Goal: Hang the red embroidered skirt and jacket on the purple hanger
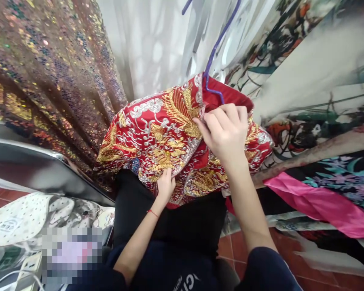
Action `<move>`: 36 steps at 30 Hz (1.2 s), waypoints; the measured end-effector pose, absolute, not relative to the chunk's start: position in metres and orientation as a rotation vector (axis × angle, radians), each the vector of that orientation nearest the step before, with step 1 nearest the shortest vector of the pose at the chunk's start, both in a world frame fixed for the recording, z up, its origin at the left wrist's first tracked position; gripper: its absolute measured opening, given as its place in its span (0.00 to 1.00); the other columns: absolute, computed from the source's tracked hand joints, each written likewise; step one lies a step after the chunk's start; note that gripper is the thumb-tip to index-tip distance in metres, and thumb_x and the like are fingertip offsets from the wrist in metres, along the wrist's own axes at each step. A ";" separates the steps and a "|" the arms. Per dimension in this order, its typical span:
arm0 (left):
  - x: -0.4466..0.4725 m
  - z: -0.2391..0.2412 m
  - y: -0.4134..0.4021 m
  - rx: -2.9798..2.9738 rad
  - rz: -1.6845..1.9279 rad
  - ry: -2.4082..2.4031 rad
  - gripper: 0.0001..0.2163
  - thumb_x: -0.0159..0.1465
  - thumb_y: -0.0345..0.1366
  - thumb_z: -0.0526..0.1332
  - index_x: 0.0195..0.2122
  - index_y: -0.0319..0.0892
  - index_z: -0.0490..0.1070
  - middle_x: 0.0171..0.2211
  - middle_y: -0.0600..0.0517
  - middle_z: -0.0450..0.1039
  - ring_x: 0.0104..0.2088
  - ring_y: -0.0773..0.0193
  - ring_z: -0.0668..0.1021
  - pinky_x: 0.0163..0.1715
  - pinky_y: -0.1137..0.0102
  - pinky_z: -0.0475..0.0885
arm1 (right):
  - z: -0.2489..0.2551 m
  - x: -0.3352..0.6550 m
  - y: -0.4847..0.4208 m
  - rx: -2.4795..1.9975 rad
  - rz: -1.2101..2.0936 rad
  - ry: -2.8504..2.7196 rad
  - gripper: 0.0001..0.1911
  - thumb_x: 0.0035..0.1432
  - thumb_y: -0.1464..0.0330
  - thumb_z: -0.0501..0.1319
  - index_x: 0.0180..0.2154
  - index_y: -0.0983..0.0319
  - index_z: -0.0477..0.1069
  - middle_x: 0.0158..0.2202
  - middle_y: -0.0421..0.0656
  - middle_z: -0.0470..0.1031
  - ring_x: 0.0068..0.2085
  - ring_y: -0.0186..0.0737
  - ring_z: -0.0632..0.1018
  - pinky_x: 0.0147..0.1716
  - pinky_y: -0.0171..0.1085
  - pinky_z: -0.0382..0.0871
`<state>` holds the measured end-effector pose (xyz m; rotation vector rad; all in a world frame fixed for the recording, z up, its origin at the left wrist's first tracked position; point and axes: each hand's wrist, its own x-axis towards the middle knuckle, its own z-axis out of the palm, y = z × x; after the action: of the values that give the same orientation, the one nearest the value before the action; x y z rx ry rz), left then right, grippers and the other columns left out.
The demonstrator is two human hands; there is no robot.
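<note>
A red jacket point(142, 141) with gold and silver embroidery lies over my lap, its collar opening facing away from me. From that opening rises a purple clothes hanger point(214, 56), its lower part inside the garment. My right hand point(226, 129) is closed on the jacket's front edge just below the collar, thumb and fingers pinched together. Lower down, my left hand point(166, 185) pinches the front edge of the same jacket near its gold embroidery. Part of the jacket's right side is hidden behind my right hand and forearm.
Sequinned fabric point(48, 60) hangs at the left, above a dark chair with a metal rim point(27, 147). Patterned cloth point(309, 89) and a pink sash point(315, 202) hang at the right. At lower left lie a spotted white cloth point(18, 218) and a power strip point(28, 268).
</note>
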<state>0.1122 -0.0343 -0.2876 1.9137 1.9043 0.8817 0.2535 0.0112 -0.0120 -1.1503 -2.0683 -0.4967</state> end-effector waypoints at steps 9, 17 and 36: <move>0.142 -0.311 -0.074 1.880 1.372 1.386 0.15 0.65 0.41 0.62 0.50 0.41 0.65 0.47 0.42 0.73 0.48 0.57 0.79 0.46 0.66 0.76 | 0.008 0.299 -0.018 -1.078 -0.403 -2.355 0.15 0.68 0.52 0.53 0.38 0.51 0.72 0.45 0.40 0.78 0.60 0.46 0.72 0.63 0.57 0.59; 0.138 -0.328 -0.057 1.587 1.131 1.238 0.20 0.61 0.54 0.65 0.26 0.42 0.67 0.26 0.53 0.69 0.30 0.63 0.74 0.37 0.68 0.72 | 0.033 0.308 -0.034 -1.107 -0.724 -2.614 0.11 0.69 0.59 0.55 0.38 0.55 0.72 0.47 0.45 0.77 0.62 0.51 0.70 0.63 0.61 0.56; 0.025 -0.343 -0.012 1.146 1.718 1.541 0.24 0.63 0.61 0.59 0.33 0.41 0.70 0.28 0.53 0.68 0.30 0.65 0.71 0.36 0.70 0.70 | 0.009 0.261 -0.021 -1.209 -0.682 -2.097 0.19 0.73 0.55 0.49 0.45 0.57 0.74 0.47 0.46 0.75 0.55 0.49 0.72 0.59 0.62 0.59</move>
<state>0.0252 -0.0120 -0.3434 1.1465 1.5410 1.7179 0.2613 -0.0213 0.0093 -1.2088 -2.0970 -0.6818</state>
